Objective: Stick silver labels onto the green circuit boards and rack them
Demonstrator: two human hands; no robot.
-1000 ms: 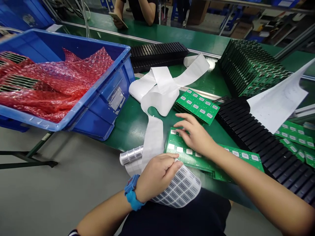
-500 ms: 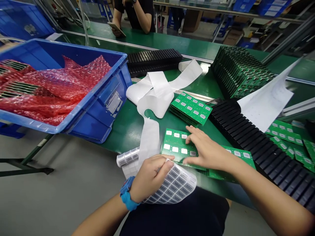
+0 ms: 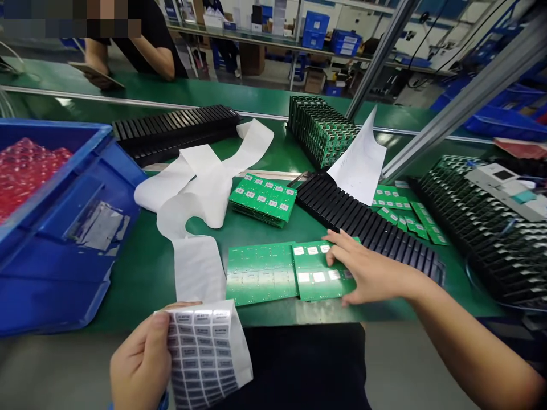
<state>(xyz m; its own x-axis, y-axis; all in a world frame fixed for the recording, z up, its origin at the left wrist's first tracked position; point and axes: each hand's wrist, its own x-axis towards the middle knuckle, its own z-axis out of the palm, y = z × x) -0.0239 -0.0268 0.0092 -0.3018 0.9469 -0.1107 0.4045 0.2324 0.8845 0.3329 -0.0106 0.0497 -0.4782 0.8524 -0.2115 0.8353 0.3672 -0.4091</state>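
Note:
My left hand [image 3: 139,361] grips a white label sheet [image 3: 207,356] with rows of small printed stickers, held below the table's front edge. My right hand [image 3: 367,270] lies with fingers spread flat on a green circuit board [image 3: 316,279] that carries white labels. Beside it on the left lies a second green board [image 3: 260,273] without white labels. A long strip of white backing paper [image 3: 200,193] curls from the sheet across the green table [image 3: 145,273].
A blue crate [image 3: 64,228] with red bubble wrap stands at left. A stack of labelled boards [image 3: 265,199] lies mid-table. Black trays [image 3: 363,222] and racks of green boards [image 3: 320,131] fill the right and back. Another person's arms [image 3: 149,54] rest across the far belt.
The view swung right and up. My right hand slid the labelled board to the right, uncovering an unlabelled board beside it. My left hand pulled the label sheet down toward me.

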